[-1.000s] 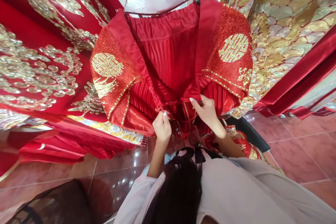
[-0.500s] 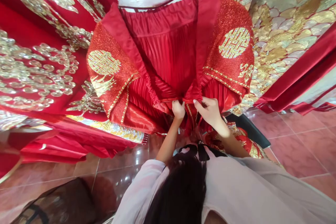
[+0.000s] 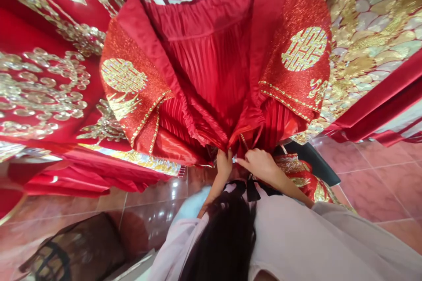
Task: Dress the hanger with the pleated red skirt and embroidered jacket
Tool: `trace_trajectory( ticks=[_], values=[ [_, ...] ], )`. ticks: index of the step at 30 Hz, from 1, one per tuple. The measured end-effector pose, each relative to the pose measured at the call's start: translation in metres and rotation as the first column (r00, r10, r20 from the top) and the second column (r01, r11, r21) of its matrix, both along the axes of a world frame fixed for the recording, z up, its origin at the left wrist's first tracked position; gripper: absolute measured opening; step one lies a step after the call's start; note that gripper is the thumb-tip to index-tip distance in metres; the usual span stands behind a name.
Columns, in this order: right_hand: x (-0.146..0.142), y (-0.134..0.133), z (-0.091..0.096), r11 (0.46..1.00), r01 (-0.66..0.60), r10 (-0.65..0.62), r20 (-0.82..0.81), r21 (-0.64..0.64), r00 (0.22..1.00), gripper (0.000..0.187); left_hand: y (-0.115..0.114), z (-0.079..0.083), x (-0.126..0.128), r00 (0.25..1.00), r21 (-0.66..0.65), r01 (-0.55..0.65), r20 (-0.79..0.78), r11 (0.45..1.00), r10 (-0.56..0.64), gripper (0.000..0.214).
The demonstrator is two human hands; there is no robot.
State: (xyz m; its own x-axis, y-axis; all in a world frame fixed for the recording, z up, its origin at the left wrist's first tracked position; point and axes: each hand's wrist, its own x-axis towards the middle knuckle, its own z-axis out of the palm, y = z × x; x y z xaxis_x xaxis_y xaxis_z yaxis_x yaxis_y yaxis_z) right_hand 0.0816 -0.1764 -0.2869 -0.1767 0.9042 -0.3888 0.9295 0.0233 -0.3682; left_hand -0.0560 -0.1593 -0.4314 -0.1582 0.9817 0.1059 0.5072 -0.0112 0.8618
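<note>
Centrally, we see the left hand (image 3: 224,166) pinching a pleated red wedding skirt (image 3: 211,66); the right hand (image 3: 260,163) lies just beside, fingers pressed together on the cloth.

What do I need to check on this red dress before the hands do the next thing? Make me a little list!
1. Left hand has hold of the red cloth: ok.
2. Right hand is touching the cloth, but is it really gripping? Cannot tell.
3. Cloth between the hands lies flat: not ok, it is bunched into folds.
4. Both glittery sleeves with gold symbols are spread out, not caught on the hands: ok.
5. Bottom edge of the pleated skirt is straight: cannot tell, the hands and folds hide it.
6. Long hair is apart from the hands: ok.
</note>
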Motion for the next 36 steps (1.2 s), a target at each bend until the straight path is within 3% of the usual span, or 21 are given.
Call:
trace_trajectory(
  ticks=[3, 10, 15, 20, 25, 30, 33, 36],
  values=[
    [-0.011, 0.008, -0.011, 0.998, -0.061, 0.063, -0.136, 0.021, 0.989, 0.033, 0.003, -0.002, 0.004, 1.000, -0.018, 0.013, 0.013, 1.000, -0.013, 0.012],
    [-0.032, 0.032, -0.060, 0.986, 0.134, -0.106, -0.254, 0.095, 0.961, 0.023, 0.007, 0.000, 0.002, 0.999, -0.033, 0.054, 0.000, 0.998, -0.054, 0.009],
    [-0.026, 0.034, -0.077, 0.973, 0.221, -0.172, -0.414, 0.072, 0.894, 0.016, 0.007, 0.000, 0.004, 0.997, -0.047, 0.076, -0.028, 0.996, -0.078, 0.011],
    [-0.018, 0.038, -0.083, 0.967, 0.247, -0.224, -0.673, -0.063, 0.705, 0.010, 0.004, 0.004, 0.002, 0.991, -0.047, 0.113, -0.061, 0.993, -0.115, 0.013],
    [-0.019, 0.033, -0.087, 0.922, 0.163, -0.387, -0.816, -0.351, 0.430, 0.038, 0.001, 0.007, -0.009, 0.984, -0.040, 0.137, -0.106, 0.990, -0.141, 0.017],
    [-0.022, 0.029, -0.078, 0.852, 0.035, -0.510, -0.814, -0.522, 0.279, 0.045, 0.002, 0.006, -0.010, 0.980, -0.023, 0.125, -0.156, 0.992, -0.127, 0.018],
    [-0.023, 0.026, -0.052, 0.845, 0.073, -0.532, -0.822, -0.529, 0.203, 0.040, 0.009, 0.004, -0.006, 0.976, -0.005, 0.123, -0.182, 0.992, -0.121, 0.022],
    [-0.023, 0.024, -0.016, 0.896, 0.165, -0.435, -0.891, -0.413, 0.131, 0.034, 0.019, 0.004, -0.005, 0.970, 0.030, 0.136, -0.207, 0.990, -0.127, 0.025]
  ],
)
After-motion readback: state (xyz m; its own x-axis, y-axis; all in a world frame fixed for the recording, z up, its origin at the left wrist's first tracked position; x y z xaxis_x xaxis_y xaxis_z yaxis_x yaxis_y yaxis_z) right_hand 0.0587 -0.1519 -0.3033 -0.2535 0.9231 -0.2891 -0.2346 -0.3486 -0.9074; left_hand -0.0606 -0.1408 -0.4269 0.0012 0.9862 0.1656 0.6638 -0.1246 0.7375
